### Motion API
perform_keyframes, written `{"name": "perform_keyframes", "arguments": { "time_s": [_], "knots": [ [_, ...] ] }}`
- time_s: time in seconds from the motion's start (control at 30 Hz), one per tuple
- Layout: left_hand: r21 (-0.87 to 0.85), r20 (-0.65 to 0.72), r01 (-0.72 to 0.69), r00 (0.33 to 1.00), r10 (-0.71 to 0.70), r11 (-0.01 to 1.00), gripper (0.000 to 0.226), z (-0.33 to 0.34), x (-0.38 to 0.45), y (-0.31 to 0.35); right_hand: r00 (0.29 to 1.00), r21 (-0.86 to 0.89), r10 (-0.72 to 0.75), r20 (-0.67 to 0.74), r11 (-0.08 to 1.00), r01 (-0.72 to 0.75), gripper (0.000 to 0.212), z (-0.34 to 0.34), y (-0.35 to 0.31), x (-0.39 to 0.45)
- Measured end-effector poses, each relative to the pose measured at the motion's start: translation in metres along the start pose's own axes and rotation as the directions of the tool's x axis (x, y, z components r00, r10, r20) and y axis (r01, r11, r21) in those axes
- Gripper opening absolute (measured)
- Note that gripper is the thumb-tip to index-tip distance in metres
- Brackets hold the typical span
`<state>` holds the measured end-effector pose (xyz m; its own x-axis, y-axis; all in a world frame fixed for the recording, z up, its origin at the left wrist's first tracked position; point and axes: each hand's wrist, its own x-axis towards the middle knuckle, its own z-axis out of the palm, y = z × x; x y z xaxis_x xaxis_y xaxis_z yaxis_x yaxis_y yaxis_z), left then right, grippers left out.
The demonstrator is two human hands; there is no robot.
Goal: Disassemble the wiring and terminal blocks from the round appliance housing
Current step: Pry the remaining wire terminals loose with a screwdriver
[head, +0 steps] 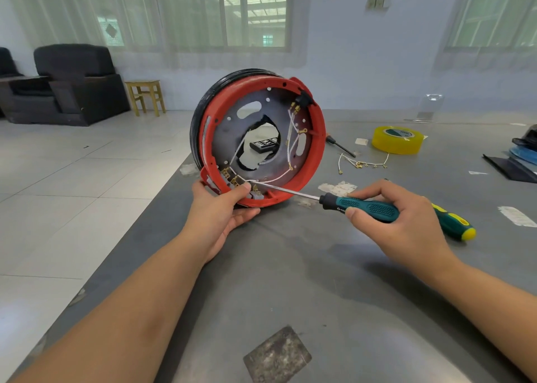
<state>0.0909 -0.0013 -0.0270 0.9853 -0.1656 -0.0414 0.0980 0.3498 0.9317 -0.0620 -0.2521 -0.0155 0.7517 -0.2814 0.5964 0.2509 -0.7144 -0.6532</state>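
Daylight through curtained windows (203, 13); pale wall (363, 63), tiled floor (72, 179), dark armchair (72, 83), wooden stool (145, 95)

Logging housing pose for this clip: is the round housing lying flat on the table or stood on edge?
On edge: the round housing stands on its rim on the table, open side facing the camera, steadied by the left hand.

No text can be read with any certainty. The screwdriver (369, 207) carries a small pale brand mark on the dark collar of its handle, too small to make out, and the tape roll (397, 139) shows white lettering on its green inner ring, blurred beyond reading. The black case (265, 145) seen through the housing (258, 138) bears pale marks, also illegible.
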Motion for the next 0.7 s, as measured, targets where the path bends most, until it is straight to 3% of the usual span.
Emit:
{"name": "perform_keyframes", "arguments": {
  "time_s": [0.1, 0.2, 0.27, 0.5, 0.7],
  "knots": [
    [0.197, -0.006, -0.039, 0.999, 0.041, 0.98, 0.059, -0.005, 0.002, 0.001, 1.0, 0.019, 0.008, 0.013, 1.0, -0.008, 0.017, -0.002, 0.001, 0.001],
    [0.506, -0.001, -0.097, 0.994, 0.113, 0.857, 0.08, -0.016, 0.001, 0.009, 0.999, 0.035, 0.026, 0.044, 0.999, -0.028, 0.017, -0.001, 0.001, -0.001],
    [0.605, 0.035, -0.107, 0.994, 0.108, 0.789, 0.086, -0.019, -0.003, 0.017, 0.998, 0.043, 0.035, 0.059, 0.998, -0.038, 0.018, 0.0, 0.001, -0.002],
    [0.62, 0.125, -0.278, 0.958, 0.258, 0.734, 0.054, -0.021, -0.011, 0.027, 0.995, 0.065, 0.045, 0.084, 0.997, -0.051, 0.016, -0.001, 0.001, -0.004],
    [0.563, 0.112, -0.275, 0.96, 0.257, 0.78, 0.094, -0.024, -0.003, 0.025, 0.989, 0.082, 0.092, 0.114, 0.991, -0.102, 0.017, 0.001, 0.004, -0.002]
  ]
}}
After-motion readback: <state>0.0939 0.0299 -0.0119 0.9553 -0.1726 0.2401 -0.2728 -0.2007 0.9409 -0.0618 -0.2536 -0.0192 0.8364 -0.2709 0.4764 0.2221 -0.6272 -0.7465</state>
